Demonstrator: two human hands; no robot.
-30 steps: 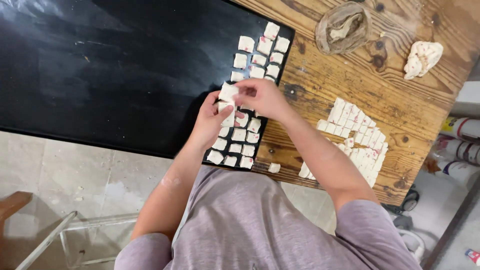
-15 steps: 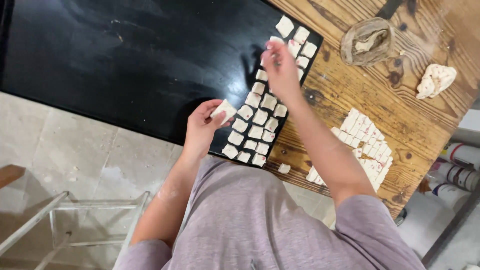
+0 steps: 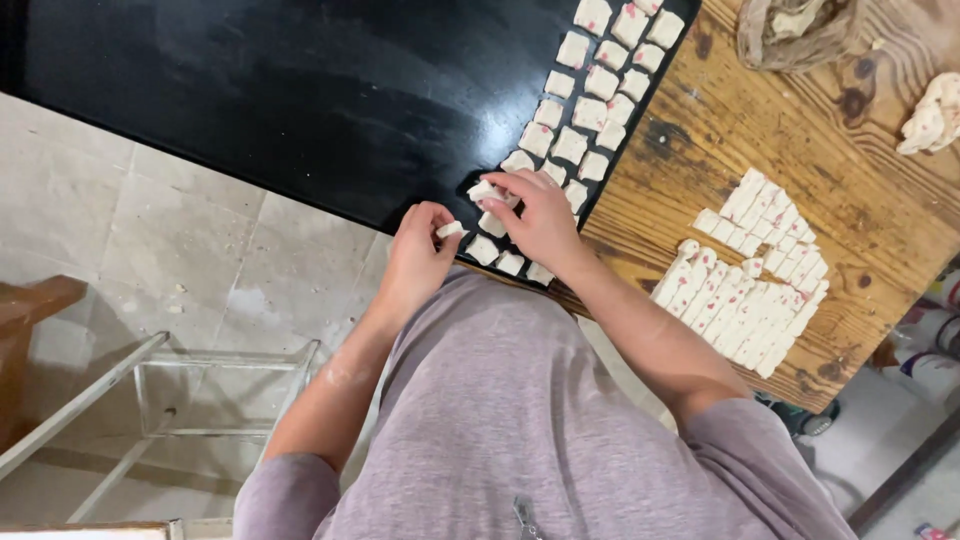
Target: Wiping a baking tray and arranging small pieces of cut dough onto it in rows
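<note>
Head view, the only one I have. I look straight down over a lilac-grey shirt (image 3: 530, 420) at a large black tray (image 3: 300, 90) lying partly on a wooden table (image 3: 860, 160).

Left hand (image 3: 418, 255): fingers curled closed around one small white dough piece (image 3: 450, 229), pinched between thumb and fingertips at the near edge of the tray.

Right hand (image 3: 540, 215): fingers bent down onto the tray, tips gripping another small piece (image 3: 483, 189) just ahead of the left hand. I cannot tell whether it is lifted or already resting on the tray surface.

Done, as I judge it: a band of placed pieces (image 3: 590, 90) runs three or so wide along the tray edge, from under the right hand away to the far corner. A few more pieces sit just beneath the right hand at the near edge.

Left: most of the tray, everything to the left of both hands, is bare black surface. To the right of the right arm, on the wood, lies a slab of cut dough (image 3: 745, 280), white with pink flecks, scored into many squares and not yet separated. Further beyond it sit a loose dough lump (image 3: 930, 115) and a brown bowl (image 3: 795, 30) with scraps.

Estimate: early stage; far more stock unplaced than placed.
</note>
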